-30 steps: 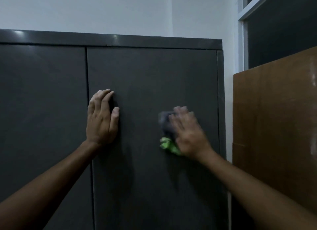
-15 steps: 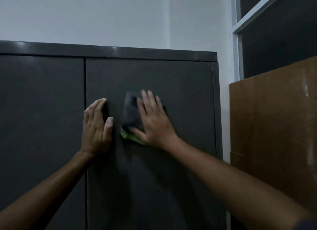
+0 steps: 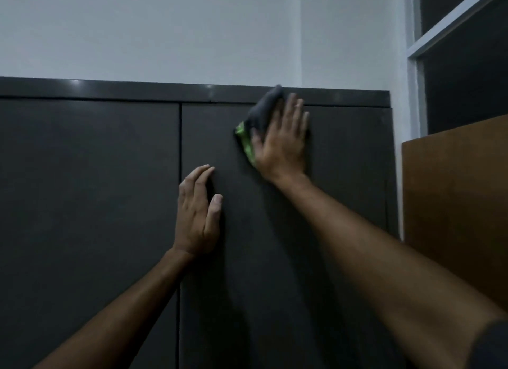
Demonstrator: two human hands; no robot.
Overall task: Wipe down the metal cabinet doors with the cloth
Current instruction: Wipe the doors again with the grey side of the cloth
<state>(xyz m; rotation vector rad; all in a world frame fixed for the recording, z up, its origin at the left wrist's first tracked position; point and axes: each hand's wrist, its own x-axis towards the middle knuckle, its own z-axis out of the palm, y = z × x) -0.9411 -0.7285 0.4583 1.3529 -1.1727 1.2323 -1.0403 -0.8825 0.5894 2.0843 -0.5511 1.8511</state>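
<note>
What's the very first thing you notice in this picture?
The right hand pressing a dark cloth with a bright green edge flat against the top of the right cabinet door. Lower down, the left hand rests flat on that same door, just beside the seam between the doors.

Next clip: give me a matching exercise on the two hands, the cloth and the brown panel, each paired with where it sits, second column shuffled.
Things:
1. left hand
2. right hand
3. cloth
4. brown panel

Places:
A. beside the cabinet, on its right
B. flat on the right door, next to the seam between the doors
C. under the palm, reaching the cabinet's top rail
D. high on the right door, pressing the cloth

Pairs: 1-B, 2-D, 3-C, 4-A
</note>
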